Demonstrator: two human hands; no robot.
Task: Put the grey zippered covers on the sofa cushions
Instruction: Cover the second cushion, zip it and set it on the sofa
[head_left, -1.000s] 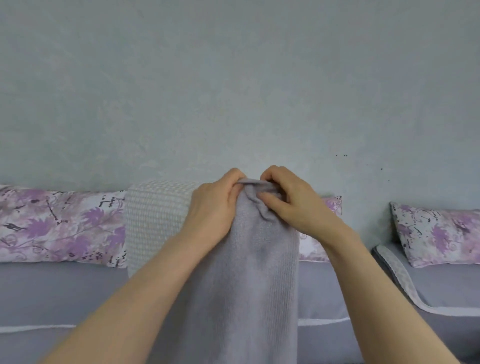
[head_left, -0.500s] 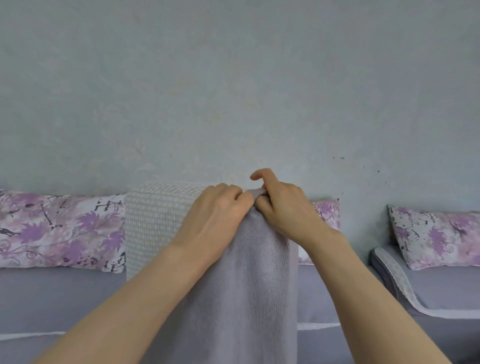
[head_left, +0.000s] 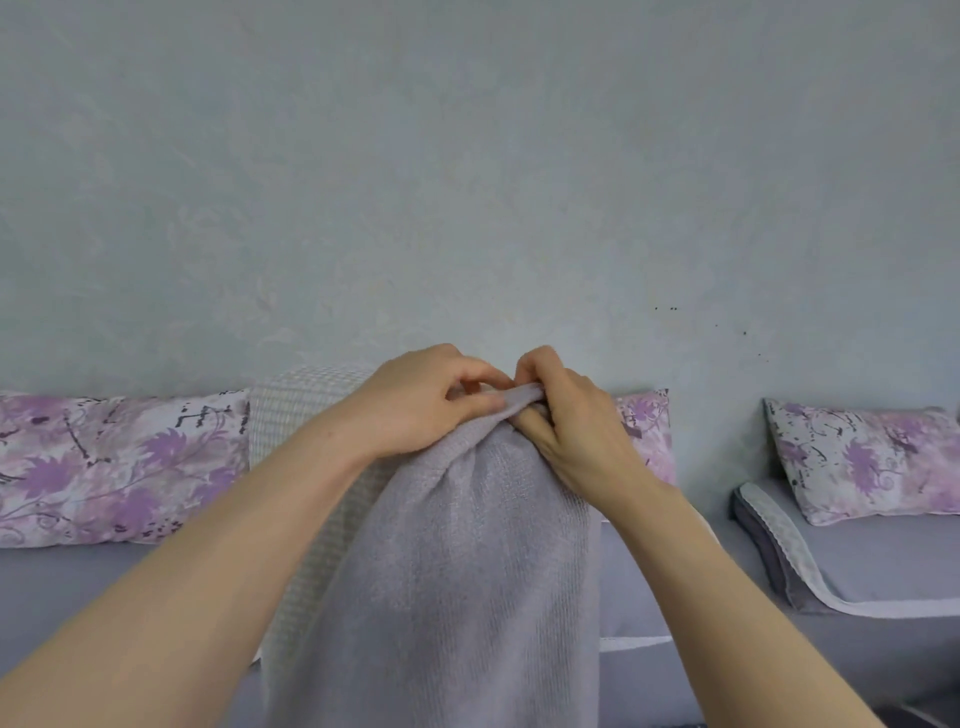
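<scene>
the soft grey knitted cover (head_left: 457, 571) stands upright over one pale checked cushion (head_left: 291, 415) on the grey sofa (head_left: 883, 561). it looks light and limp, best held by its top seam. the left hand (head_left: 415, 405) and right hand (head_left: 571, 431) each keep a closed grip, pinching that gathered top edge. three purple floral pillows (head_left: 114, 467) lean behind.

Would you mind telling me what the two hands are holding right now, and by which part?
The left hand and right hand both pinch the grey cover at its bunched top edge.
</scene>
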